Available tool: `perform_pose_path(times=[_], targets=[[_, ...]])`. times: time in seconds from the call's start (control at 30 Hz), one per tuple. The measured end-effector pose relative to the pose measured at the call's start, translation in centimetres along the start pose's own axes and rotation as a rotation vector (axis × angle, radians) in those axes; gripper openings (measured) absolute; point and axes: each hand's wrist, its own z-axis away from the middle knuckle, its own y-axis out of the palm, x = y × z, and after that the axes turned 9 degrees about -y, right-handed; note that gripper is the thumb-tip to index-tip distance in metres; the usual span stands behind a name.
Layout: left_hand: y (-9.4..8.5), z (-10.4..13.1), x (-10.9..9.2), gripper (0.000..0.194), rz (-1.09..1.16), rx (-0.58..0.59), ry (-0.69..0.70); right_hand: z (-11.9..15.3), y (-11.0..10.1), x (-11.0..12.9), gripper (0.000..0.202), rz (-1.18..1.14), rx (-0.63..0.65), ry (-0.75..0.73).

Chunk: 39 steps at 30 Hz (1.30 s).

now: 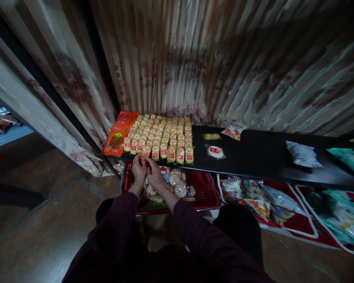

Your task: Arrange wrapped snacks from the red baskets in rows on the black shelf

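Note:
Rows of small yellow wrapped packs (165, 135) with red and white labels stand on the left part of the black shelf (247, 153). At the front row, my left hand (139, 169) and my right hand (153, 173) are side by side, fingertips closed at the lower end of one yellow pack (146, 151), which tilts slightly over the shelf edge. Flat orange bags (118, 135) lie left of the rows. Below my hands, a red basket (205, 190) holds round white wrapped pieces (179, 188).
To the right on the shelf lie a flat yellow pack (211, 136), a round white wrapped piece (215, 151), a red and white bag (234, 129), a silvery bag (303, 154) and a green bag (349, 160). More red baskets (302, 228) of bags stand below. A pleated curtain (194, 59) hangs behind.

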Motion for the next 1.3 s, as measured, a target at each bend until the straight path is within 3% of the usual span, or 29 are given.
perform_pose_path(times=[0.27, 0.47, 0.63, 0.83, 1.07, 1.3], targets=[[0.4, -0.5, 0.5, 0.024, -0.107, -0.022, 0.042, 0.1, 0.5, -0.6, 0.057, 0.057, 0.014, -0.048], [0.4, -0.1, 0.2, 0.022, -0.23, -0.11, 0.076, 1.0, -1.2, 0.4, 0.056, 0.316, 0.038, -0.186], [0.9, 0.2, -0.1, 0.03, -0.178, -0.083, 0.09, 1.1, -2.7, 0.5, 0.06, 0.562, 0.159, -0.213], [1.1, 0.1, 0.5, 0.033, -0.175, -0.038, 0.179, 0.5, -2.8, -0.3, 0.062, 0.704, 0.254, -0.16], [1.2, 0.0, 0.7, 0.038, -0.219, -0.001, 0.245, 0.4, -2.9, -0.8, 0.059, 0.716, 0.248, -0.171], [1.4, 0.0, 0.1, 0.037, -0.243, 0.003, 0.205, 0.1, -2.9, -1.5, 0.061, 0.688, 0.235, -0.185]])
